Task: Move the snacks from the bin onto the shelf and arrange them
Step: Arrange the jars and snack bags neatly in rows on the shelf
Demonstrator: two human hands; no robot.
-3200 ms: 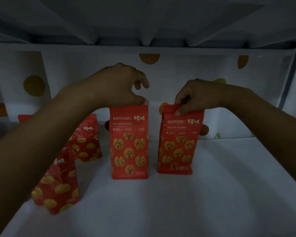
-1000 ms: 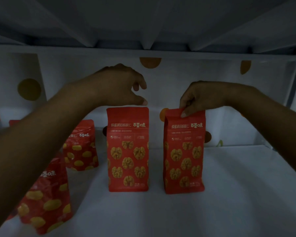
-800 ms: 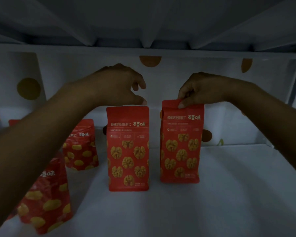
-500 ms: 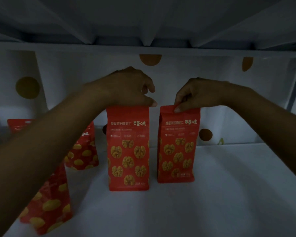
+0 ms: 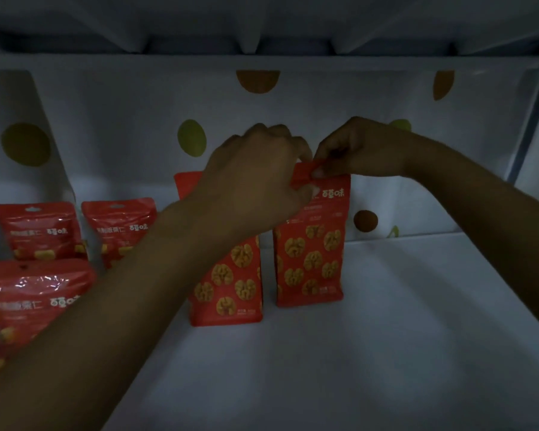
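A dim white shelf point(image 5: 417, 337) is running under a pale back panel point(image 5: 122, 119) dotted with coloured spots. Two tall red bags are standing on it near the middle with a narrow gap showing between their bases. Both hands are working on the right walnut bag point(image 5: 311, 259). The right hand point(image 5: 361, 150) is pinching its top edge from above. The left hand point(image 5: 255, 178) is reaching across in front of the left walnut bag point(image 5: 227, 290), fingers and thumb curling round the crumpled top-left corner of the same bag. The step in hand is likely flattening that creased top and squaring the bag with its neighbour. Doing it well is probably calling for light, even tension between the two pinches, so the flat base is not lifting or twisting off the shelf. The left forearm is passing close in front of the left walnut bag, so it may be risking a knock. Three shorter red pouches point(image 5: 119, 225) are sitting at the left, well apart from the work. The bin is not showing in this view.
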